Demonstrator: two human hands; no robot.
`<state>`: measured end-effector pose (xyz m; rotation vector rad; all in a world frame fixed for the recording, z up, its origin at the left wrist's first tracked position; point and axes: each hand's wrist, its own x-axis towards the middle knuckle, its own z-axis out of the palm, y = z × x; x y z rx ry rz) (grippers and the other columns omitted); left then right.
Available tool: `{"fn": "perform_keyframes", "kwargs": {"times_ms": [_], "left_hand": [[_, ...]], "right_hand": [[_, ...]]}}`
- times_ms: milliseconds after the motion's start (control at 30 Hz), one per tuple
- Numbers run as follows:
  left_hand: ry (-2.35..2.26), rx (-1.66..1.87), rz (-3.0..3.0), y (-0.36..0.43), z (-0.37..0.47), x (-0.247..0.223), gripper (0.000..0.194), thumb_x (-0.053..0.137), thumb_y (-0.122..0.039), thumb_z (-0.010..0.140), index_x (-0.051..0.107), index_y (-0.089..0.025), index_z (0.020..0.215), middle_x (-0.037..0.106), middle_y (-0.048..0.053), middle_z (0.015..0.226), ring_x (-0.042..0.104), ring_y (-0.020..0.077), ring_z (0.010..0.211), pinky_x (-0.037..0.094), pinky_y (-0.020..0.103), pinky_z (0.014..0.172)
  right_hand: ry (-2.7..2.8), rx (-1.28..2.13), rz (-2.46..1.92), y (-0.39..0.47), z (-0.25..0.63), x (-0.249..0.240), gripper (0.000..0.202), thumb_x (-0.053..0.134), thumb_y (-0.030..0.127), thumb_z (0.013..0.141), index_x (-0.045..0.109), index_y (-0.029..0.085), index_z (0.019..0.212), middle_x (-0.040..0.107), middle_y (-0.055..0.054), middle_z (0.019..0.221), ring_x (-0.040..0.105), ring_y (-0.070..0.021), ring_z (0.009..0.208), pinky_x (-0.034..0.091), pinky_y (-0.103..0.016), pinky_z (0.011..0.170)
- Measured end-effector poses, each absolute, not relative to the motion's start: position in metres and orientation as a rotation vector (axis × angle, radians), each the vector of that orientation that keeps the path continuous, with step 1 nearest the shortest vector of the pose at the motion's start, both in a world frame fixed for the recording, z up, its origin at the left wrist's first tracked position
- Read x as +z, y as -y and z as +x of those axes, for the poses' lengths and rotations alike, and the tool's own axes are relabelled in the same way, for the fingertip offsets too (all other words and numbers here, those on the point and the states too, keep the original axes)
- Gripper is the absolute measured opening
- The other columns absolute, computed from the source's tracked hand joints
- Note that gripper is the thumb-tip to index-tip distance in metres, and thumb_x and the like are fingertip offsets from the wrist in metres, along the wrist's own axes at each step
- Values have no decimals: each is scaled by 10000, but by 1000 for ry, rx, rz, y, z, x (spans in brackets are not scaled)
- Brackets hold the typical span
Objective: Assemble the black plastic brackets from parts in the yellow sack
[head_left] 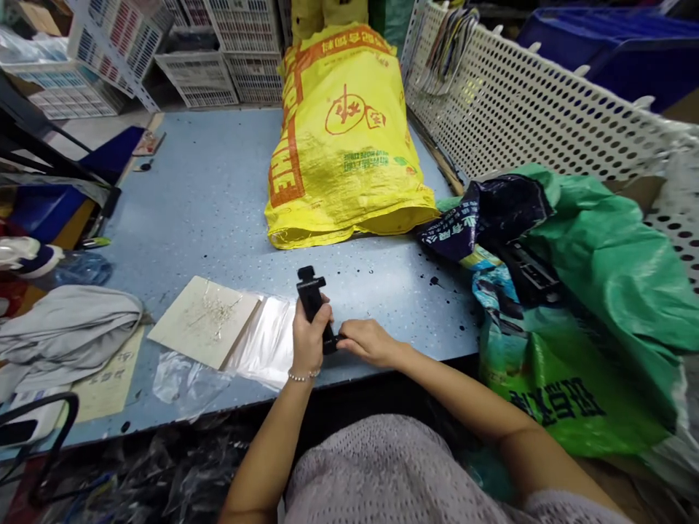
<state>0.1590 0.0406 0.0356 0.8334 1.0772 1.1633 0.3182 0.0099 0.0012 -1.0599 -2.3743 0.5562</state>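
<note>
A black clamp-like device (pixel 311 295) stands tilted over the front edge of the blue speckled table (pixel 191 182). My left hand (pixel 312 338) is wrapped round its body, with the bracketed top end sticking up above the fingers. At the device's lower end, my right hand (pixel 368 340) is closed, its fingertips pinching a small black part there. Left of my hands lies a square cream board (pixel 202 320) with a pile of tiny thin pieces (pixel 218 314) on it. Clear plastic bags (pixel 267 338) lie beside and partly under the board.
A full yellow sack (pixel 349 131) lies at the table's back. Green and dark sacks (pixel 611 269) heap up on the right, below a white perforated panel (pixel 535 102). At the left are a grey cloth (pixel 70 327) and a paper sheet (pixel 109 382). White crates (pixel 245 73) stand behind.
</note>
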Motion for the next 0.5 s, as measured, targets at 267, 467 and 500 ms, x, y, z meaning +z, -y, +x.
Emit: {"fn": "perform_keyframes", "kwargs": {"times_ms": [267,467,500], "left_hand": [[-1204,652,1612,-34,203,-14,564,642,-401,836,513,-200,1347,632,121,1250,578,285,1167,436,434,1019],[-1116,564,2123,-121,262,1,462,546,-330,900,531,-194,1341,557,117,1384,473,261,1303,375,427,1118],[-1132,569,2160,-157,268,9,443,520,-264,904,530,-186,1340,571,110,1375,492,231,1295,384,388,1117]], "right_hand": [[1807,415,-2165,-174,409,44,312,409,227,985,630,89,1157,647,-218,1174,579,-301,1147,421,-413,972],[1855,248,-2003,-291,431,100,480,496,295,932,514,109,1374,604,-182,1315,518,-322,1264,383,-408,1060],[1905,222,-1930,-304,431,105,518,481,310,939,457,133,1425,576,-148,1367,502,-293,1287,379,-389,1074]]}}
